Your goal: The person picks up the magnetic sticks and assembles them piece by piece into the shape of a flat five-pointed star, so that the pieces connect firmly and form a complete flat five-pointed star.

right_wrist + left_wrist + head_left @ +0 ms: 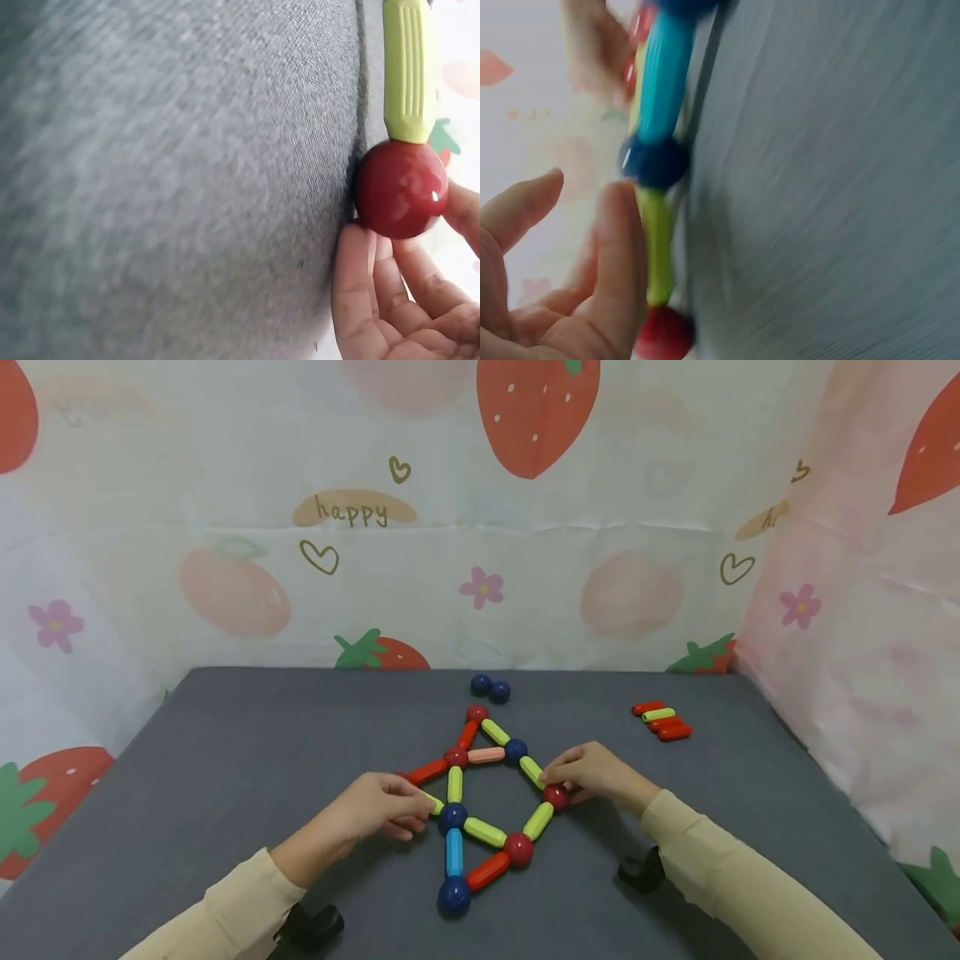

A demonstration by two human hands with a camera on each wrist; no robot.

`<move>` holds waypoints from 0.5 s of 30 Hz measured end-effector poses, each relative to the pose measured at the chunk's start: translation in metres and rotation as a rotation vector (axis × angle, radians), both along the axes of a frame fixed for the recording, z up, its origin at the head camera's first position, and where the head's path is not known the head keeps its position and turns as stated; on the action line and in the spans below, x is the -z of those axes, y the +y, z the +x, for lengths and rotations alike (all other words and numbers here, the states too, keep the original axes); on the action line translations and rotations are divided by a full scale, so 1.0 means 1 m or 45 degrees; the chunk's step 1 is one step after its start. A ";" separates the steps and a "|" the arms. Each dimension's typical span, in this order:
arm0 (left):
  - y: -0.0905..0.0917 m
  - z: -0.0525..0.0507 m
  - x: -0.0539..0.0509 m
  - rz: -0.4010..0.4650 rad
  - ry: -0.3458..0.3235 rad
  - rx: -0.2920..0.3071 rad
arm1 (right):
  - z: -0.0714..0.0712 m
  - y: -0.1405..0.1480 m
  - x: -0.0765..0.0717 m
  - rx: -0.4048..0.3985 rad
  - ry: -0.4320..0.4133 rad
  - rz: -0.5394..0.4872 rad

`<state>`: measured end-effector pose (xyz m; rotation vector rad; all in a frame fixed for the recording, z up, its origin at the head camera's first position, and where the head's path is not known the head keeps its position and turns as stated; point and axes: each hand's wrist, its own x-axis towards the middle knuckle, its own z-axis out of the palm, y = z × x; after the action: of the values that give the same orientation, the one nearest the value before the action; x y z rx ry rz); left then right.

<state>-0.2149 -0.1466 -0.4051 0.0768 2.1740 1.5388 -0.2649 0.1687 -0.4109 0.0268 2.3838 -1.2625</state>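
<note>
A flat figure of magnetic rods and balls lies on the grey table (262, 718). At its right corner, my right hand (600, 774) pinches a red ball (557, 797) between thumb and fingers; the right wrist view shows this ball (401, 191) joined to a yellow-green rod (409, 71). On the left, my left hand (386, 806) is beside a short yellow-green rod (658, 247), thumb spread away from the fingers, fingertips near a dark blue ball (658, 161). A light blue rod (453, 853) runs from that ball to a front blue ball (454, 896). My left hand partly hides the left corner.
Two loose dark blue balls (491, 688) sit behind the figure. Several loose red and yellow-green rods (664, 724) lie in a row at the back right. A printed cloth (435, 593) hangs behind the table and along its sides.
</note>
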 end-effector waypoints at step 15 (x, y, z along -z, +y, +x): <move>0.018 0.014 0.018 0.207 -0.318 -0.184 | 0.005 -0.004 0.000 -0.023 0.024 0.062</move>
<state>-0.2006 -0.1290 -0.4228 -0.2139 1.8928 1.7034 -0.2602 0.1647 -0.4106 0.0083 2.4251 -1.2017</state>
